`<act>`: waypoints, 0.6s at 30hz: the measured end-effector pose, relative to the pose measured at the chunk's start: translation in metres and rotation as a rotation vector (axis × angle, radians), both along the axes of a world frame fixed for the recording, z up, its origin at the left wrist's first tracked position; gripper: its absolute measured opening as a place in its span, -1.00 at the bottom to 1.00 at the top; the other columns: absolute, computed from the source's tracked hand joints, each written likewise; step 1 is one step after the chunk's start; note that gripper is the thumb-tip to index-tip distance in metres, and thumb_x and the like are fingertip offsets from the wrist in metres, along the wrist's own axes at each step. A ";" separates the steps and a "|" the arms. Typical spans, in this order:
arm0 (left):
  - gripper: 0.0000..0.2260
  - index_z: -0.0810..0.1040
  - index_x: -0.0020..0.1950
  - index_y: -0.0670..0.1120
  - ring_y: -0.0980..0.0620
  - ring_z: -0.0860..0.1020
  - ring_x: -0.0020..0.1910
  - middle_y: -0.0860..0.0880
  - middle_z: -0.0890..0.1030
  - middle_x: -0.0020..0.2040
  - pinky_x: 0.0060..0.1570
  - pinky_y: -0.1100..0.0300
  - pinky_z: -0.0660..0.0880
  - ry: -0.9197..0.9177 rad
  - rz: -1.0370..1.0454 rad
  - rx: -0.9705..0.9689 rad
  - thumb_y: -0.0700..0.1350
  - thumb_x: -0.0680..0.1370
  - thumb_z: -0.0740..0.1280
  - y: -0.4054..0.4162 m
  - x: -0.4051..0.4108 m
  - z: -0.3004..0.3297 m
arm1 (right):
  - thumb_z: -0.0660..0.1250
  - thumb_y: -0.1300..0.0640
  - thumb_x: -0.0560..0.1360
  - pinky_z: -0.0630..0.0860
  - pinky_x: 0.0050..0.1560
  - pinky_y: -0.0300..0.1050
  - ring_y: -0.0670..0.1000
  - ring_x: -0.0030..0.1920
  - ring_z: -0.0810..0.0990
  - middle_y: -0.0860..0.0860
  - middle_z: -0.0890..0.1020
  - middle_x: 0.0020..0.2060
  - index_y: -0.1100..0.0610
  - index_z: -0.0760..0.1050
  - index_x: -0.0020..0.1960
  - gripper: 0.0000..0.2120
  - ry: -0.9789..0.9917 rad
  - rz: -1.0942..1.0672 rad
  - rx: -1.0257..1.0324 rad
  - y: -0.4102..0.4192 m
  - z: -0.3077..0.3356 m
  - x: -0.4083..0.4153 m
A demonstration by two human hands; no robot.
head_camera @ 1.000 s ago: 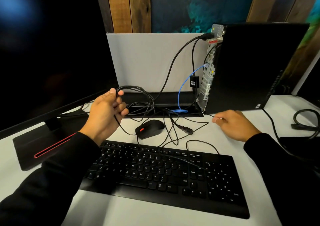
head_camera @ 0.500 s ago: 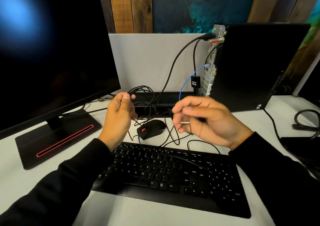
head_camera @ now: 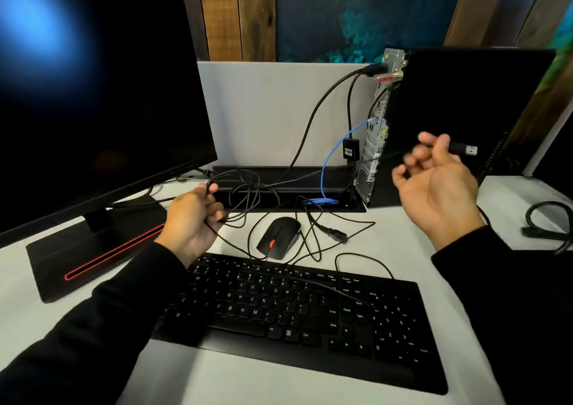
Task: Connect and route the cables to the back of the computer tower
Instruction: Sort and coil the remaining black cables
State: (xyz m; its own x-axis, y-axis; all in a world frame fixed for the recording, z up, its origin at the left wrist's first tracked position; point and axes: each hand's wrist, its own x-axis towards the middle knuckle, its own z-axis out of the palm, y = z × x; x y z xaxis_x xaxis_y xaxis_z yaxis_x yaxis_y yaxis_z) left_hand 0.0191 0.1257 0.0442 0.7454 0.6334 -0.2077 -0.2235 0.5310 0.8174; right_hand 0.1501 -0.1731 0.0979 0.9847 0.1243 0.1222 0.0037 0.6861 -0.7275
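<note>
The black computer tower [head_camera: 465,119] stands at the back right, its metal rear panel [head_camera: 373,144] facing left. Black cables and a blue cable [head_camera: 333,153] are plugged into that panel. My right hand [head_camera: 437,184] is raised in front of the tower and pinches a black USB plug [head_camera: 463,149], metal tip pointing right. Its thin cable runs left across the panel towards my left hand [head_camera: 190,218], which grips a loose coil of thin black cable [head_camera: 245,193] beside the monitor stand. A loose power plug [head_camera: 336,234] lies on the table.
A black monitor [head_camera: 93,100] fills the left side, on a stand with a red stripe [head_camera: 93,249]. A mouse [head_camera: 279,237] and a keyboard [head_camera: 294,317] lie in front. A cable slot [head_camera: 310,184] runs along the grey divider. Another coiled cable [head_camera: 548,224] lies far right.
My right hand has swung up and to the right with the USB plug, from over the mouse to in front of the tower. My left hand has kept the coil and barely moved.
</note>
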 end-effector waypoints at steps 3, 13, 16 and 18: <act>-0.73 0.46 -0.13 -0.08 0.15 0.18 -0.52 0.05 0.29 -0.40 -0.54 0.31 0.20 -0.005 -0.020 0.095 -0.14 0.73 0.10 -0.004 0.002 -0.005 | 0.13 -0.16 0.69 0.60 -0.03 0.02 -0.01 -0.28 0.51 -0.01 0.46 -0.32 0.05 0.45 -0.11 -0.65 0.061 -0.016 0.007 -0.005 -0.020 0.010; -0.74 0.44 -0.09 -0.07 0.14 0.14 -0.48 0.08 0.24 -0.43 -0.42 0.20 0.04 -0.028 -0.068 0.421 -0.07 0.75 0.10 -0.048 -0.001 0.005 | 0.09 -0.18 0.66 0.25 -0.33 -0.32 -0.18 -0.36 0.42 0.00 0.50 -0.33 0.18 0.52 0.35 -0.48 -0.964 0.010 -1.358 0.030 -0.024 -0.045; -0.75 0.42 -0.09 -0.08 0.14 0.17 -0.48 0.10 0.27 -0.46 -0.47 0.26 0.14 -0.090 -0.118 0.422 -0.08 0.75 0.10 -0.066 -0.003 0.010 | 0.06 -0.04 0.72 0.34 -0.10 -0.25 -0.14 -0.17 0.39 -0.13 0.36 -0.19 0.06 0.31 0.58 -0.54 -1.077 0.033 -1.455 0.044 -0.036 -0.056; -0.75 0.41 -0.09 -0.08 0.14 0.20 -0.48 0.11 0.30 -0.47 -0.45 0.26 0.23 -0.115 -0.138 0.425 -0.10 0.75 0.09 -0.076 -0.005 0.012 | 0.16 0.04 0.71 0.53 -0.11 -0.04 -0.01 -0.19 0.47 -0.08 0.38 -0.17 0.08 0.50 0.45 -0.63 -1.148 -0.127 -1.433 0.047 -0.043 -0.060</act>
